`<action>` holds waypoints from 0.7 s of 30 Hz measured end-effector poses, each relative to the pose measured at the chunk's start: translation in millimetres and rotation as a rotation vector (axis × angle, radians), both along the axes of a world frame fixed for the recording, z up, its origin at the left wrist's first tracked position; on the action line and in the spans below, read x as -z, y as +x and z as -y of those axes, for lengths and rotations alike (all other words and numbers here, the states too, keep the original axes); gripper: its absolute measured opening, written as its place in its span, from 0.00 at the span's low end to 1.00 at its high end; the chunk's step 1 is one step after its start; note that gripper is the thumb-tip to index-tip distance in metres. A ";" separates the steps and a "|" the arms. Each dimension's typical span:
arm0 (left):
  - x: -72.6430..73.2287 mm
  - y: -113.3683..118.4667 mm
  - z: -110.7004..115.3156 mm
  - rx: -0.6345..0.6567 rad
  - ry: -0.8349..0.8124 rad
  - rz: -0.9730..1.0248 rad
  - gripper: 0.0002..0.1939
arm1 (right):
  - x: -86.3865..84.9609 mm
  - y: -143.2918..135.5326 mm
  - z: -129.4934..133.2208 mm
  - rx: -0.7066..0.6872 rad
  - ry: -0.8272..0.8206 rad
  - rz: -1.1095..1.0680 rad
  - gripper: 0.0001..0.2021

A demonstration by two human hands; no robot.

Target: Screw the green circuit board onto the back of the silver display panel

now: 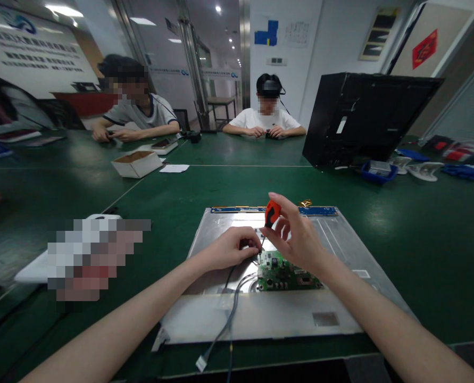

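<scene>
A silver metal panel point(205, 316) lies flat on the green table, with a green circuit board point(276, 274) on its middle. My right hand point(300, 234) grips the orange and black handle of a screwdriver point(272, 213), held upright with its shaft pointing down at the board's upper left corner. Close beside the shaft tip, my left hand point(237, 246) is closed, thumb and fingers together at that corner; what they pinch is too small to name. Grey cables point(233, 308) run from the board's left side to a white connector point(201, 363) over the panel's front edge.
Beyond the panel stands a black monitor housing point(372, 117) at the right, near a blue tray point(379, 173). An open white box point(136, 164) sits at the back left. Two people point(266, 119) sit across the table. A blurred white object point(37, 266) lies left.
</scene>
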State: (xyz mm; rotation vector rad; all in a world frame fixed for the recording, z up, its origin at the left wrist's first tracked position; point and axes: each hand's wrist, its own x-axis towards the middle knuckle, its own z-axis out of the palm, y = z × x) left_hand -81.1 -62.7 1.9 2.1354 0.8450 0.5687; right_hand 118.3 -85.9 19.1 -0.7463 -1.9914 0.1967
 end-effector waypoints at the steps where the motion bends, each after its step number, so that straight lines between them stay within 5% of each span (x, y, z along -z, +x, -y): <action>1: -0.4 0.1 0.2 0.003 -0.004 0.005 0.04 | 0.0 0.3 0.3 -0.008 -0.008 0.000 0.32; 21: 1.4 1.3 -0.6 0.004 -0.027 0.030 0.05 | -1.2 1.0 0.9 -0.015 -0.007 -0.006 0.33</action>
